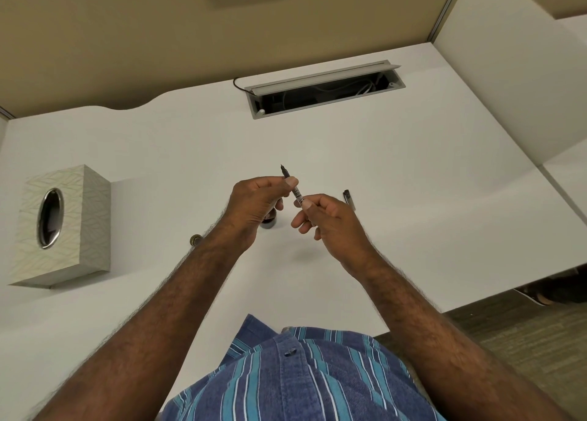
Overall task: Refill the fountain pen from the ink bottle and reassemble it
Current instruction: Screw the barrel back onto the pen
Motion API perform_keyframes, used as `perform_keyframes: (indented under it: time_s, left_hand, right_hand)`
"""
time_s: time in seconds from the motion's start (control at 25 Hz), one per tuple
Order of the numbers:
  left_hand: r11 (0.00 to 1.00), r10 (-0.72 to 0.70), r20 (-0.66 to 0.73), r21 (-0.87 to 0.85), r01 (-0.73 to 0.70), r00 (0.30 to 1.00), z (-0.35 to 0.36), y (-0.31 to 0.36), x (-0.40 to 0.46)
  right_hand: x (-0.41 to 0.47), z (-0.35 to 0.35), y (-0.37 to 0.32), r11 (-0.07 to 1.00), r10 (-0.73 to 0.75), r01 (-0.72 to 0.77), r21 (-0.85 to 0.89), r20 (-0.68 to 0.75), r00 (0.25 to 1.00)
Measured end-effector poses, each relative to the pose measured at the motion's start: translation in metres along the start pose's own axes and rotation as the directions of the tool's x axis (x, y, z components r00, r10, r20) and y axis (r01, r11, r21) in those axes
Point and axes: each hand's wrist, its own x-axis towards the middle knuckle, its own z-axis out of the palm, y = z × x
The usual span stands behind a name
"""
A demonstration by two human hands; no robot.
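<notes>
Both hands hold the fountain pen point(293, 188) above the white desk point(413, 173), nib toward 11 o'clock. Left hand point(254, 206) pinches the front section w/ thumb & fingertips; right hand point(330, 220) pinches the rear end, other fingers curled loose. Ink bottle point(269, 223) sits under left hand, mostly hidden. Pen cap point(348, 198) lies at 3 o'clock, bottle lid point(196, 239) at 8, tissue box point(63, 227) at 9.

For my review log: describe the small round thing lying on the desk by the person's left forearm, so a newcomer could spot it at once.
Start at the tissue box on the left of the white desk. Go right toward the left forearm: the small round brass-coloured cap lies just beside it. Unlike the dark ink bottle nearby, it is flat, low and golden.
</notes>
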Motion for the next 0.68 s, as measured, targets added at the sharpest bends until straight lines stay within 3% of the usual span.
perform_keyframes:
  time_s: [0.16, 0.24, 0.32, 0.48, 0.68]
  left_hand:
    - [1.0, 0.011, 0.022, 0.002, -0.011, 1.0, -0.0004, 0.0009, -0.0003]
    - [1.0, 0.012, 0.049, -0.007, -0.011, 0.999, -0.0001, 0.0017, -0.0005]
    - [1.0, 0.006, 0.061, -0.004, -0.006, 0.998, 0.0, 0.0031, -0.0013]
    - [1.0, -0.009, 0.06, 0.019, 0.008, 0.998, 0.0001, 0.0032, -0.0023]
    - [0.996, -0.049, 0.043, 0.081, 0.045, 0.998, 0.0071, 0.0011, -0.0056]
  right_hand:
    - [-0.0007, 0.0001, 0.0011, 0.974, 0.069, -0.084, 0.211, 0.076, 0.995]
    - [-0.0028, -0.0002, 0.0015, 0.906, 0.121, -0.173, 0.387, 0.155, 0.981]
    - [-0.0039, -0.0018, 0.0031, 0.86, 0.143, -0.224, 0.459, 0.205, 0.968]
    - [-0.003, -0.0046, 0.0067, 0.964, 0.117, -0.13, 0.231, 0.07, 0.991]
    - [-0.0015, -0.0092, 0.0054, 0.998, -0.031, 0.039, 0.053, -0.135, 0.99]
